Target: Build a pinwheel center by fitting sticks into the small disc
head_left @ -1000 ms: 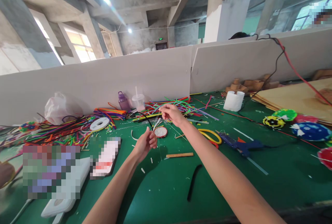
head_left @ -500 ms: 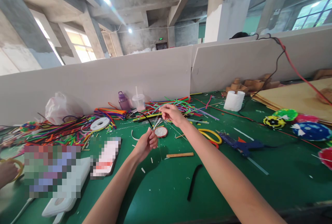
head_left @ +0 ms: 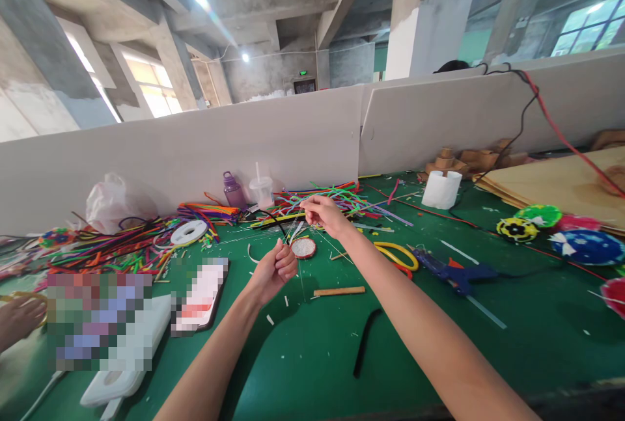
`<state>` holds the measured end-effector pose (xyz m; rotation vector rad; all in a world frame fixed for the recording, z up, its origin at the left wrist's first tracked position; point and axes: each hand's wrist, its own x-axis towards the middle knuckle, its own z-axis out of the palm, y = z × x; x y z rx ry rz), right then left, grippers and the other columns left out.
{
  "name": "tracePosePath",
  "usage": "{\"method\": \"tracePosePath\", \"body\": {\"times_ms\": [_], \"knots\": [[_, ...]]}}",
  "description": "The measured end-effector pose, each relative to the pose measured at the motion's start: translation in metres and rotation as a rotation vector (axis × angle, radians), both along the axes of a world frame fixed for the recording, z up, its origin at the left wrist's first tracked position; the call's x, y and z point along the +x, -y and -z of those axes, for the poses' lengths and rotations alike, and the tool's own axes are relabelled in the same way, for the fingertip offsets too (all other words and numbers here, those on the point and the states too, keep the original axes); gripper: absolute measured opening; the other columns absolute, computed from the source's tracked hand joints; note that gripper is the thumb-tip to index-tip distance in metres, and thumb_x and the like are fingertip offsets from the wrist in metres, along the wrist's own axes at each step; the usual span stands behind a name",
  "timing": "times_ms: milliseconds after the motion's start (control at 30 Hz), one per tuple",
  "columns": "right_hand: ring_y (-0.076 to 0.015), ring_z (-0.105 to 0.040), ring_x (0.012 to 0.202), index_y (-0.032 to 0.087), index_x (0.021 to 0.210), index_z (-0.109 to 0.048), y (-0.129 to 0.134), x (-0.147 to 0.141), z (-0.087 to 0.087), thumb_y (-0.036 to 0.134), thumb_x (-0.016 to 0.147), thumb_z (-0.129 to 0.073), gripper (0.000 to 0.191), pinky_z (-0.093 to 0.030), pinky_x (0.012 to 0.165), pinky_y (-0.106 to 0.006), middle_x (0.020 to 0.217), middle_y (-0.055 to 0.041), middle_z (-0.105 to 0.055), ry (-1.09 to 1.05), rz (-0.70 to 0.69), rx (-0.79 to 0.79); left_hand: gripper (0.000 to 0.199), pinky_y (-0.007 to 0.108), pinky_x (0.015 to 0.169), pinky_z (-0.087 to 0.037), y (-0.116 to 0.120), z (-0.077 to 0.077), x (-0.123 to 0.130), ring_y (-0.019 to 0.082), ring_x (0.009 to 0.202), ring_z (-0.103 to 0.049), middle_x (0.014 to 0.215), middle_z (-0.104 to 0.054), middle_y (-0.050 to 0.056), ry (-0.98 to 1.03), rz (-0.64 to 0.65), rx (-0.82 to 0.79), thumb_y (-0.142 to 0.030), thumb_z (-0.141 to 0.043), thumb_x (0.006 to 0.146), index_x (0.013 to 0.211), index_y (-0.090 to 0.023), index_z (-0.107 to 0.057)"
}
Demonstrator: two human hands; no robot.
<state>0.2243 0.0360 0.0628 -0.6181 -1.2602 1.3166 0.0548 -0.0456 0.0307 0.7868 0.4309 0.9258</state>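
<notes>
My left hand (head_left: 277, 268) is closed above the green table, its thumb and fingers pinched on thin white thread (head_left: 295, 226). A dark pipe cleaner (head_left: 276, 218) rises from the same fingers and curves away to the left. Higher and to the right, my right hand (head_left: 323, 215) pinches the other part of the thread, which runs taut between both hands. Loose thread ends trail below and to the right. Just behind my left hand lies a small round white piece with a red rim (head_left: 303, 248).
A blue glue gun (head_left: 452, 271), yellow-handled scissors (head_left: 398, 255), a wooden stick (head_left: 339, 291) and a black strip (head_left: 365, 343) lie right. Pipe cleaners (head_left: 336, 200), a white spool (head_left: 189, 233) and a phone (head_left: 201, 294) lie behind and left. Another person's hand (head_left: 22, 322) is far left.
My two hands stay almost still, with the thread stretched between them. At the far left, the other person's hand has come a little further into view and turned.
</notes>
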Motion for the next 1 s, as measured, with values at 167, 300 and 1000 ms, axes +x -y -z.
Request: {"method": "tracePosePath", "body": {"times_ms": [167, 300, 1000], "knots": [[-0.0071, -0.046, 0.039, 0.017, 0.062, -0.053, -0.0007, -0.0001, 0.0001, 0.034, 0.061, -0.072, 0.026, -0.028, 0.039, -0.021, 0.046, 0.0058, -0.049, -0.004, 0.003, -0.001, 0.043, 0.018, 0.041, -0.026, 0.0002, 0.0007, -0.0008, 0.006, 0.04, -0.021, 0.051, -0.014, -0.008, -0.014, -0.007, -0.012, -0.035, -0.038, 0.095, 0.057, -0.018, -0.03], [-0.0071, -0.046, 0.039, 0.017, 0.061, -0.052, 0.0012, 0.0, -0.0011, 0.034, 0.061, -0.072, 0.026, -0.027, 0.038, -0.021, 0.046, 0.0058, -0.049, 0.005, 0.013, -0.012, 0.043, 0.018, 0.04, -0.025, 0.0003, -0.0006, -0.0005, 0.006, 0.04, -0.02, 0.051, -0.013, -0.008, -0.025, -0.013, -0.017, -0.037, -0.041, 0.094, 0.057, -0.018, -0.03], [-0.0073, -0.045, 0.039, 0.017, 0.06, -0.052, 0.002, 0.0018, -0.0035, 0.034, 0.06, -0.073, 0.027, -0.026, 0.039, -0.022, 0.047, 0.0059, -0.048, -0.028, 0.005, -0.002, 0.043, 0.018, 0.043, -0.029, -0.002, 0.005, 0.0008, 0.007, 0.042, -0.026, 0.049, -0.024, -0.006, -0.07, -0.013, 0.085, -0.044, -0.041, 0.092, 0.059, -0.016, -0.04]]}}
